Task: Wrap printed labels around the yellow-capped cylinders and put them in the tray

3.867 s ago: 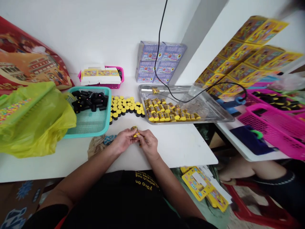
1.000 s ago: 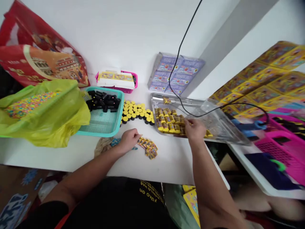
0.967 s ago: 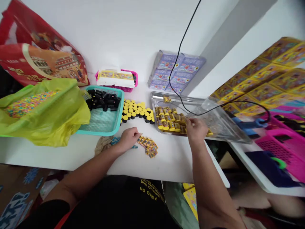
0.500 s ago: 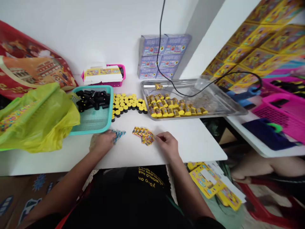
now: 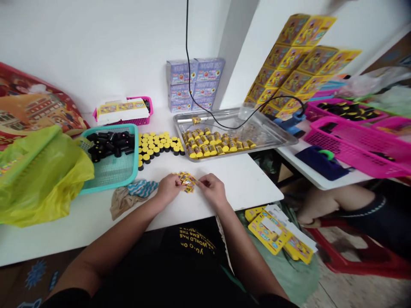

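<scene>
A small pile of yellow printed labels lies on the white table in front of me. My left hand is closed at the pile's left side, thumb and fingers pinching its edge. My right hand pinches the right edge of the labels with curled fingers. Left of my left hand lies a crumpled beige cloth with a blue-and-white wavy part. Beyond the hands stand rows of black cylinders with yellow tops. A metal tray holds several label-wrapped yellow cylinders.
A teal basket of black parts and a yellow plastic bag are at left. Purple boxes and yellow boxes are stacked behind. A black cable crosses the tray. Pink baskets and a person's leg are at right.
My left hand has left the cloth and moved right to the labels. My right hand stays at their right side. The view has turned to the right.
</scene>
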Demonstrator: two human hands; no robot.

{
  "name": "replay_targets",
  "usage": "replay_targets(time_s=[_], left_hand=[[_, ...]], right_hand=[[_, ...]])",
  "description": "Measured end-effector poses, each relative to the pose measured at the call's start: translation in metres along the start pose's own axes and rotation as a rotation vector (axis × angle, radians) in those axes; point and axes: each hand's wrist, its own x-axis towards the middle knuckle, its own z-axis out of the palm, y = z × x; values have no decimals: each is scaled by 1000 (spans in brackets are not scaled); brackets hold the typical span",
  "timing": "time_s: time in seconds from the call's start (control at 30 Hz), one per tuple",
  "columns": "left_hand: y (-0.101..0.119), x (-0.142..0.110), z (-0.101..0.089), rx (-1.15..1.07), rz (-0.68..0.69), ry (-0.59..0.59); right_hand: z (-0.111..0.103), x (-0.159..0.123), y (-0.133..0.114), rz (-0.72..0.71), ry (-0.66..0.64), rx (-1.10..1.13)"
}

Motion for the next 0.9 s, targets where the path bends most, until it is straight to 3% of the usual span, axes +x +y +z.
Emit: replay_targets(time_s=[0.27,0.43,0.6,0.9], left_hand=[[-1,-6,-7,-174,107,12],[-5,-3,-10,-369,117,2],[-5,3,-11,-663,-79,-84],[-1,0,-16,-630,-146,-206]], right_hand=[[3,3,-21,-152,-114,105],[15,5,-33,-12,-203,287],[18,11,-37,150,-127,480],[28,10,-41,209,-44,567]])
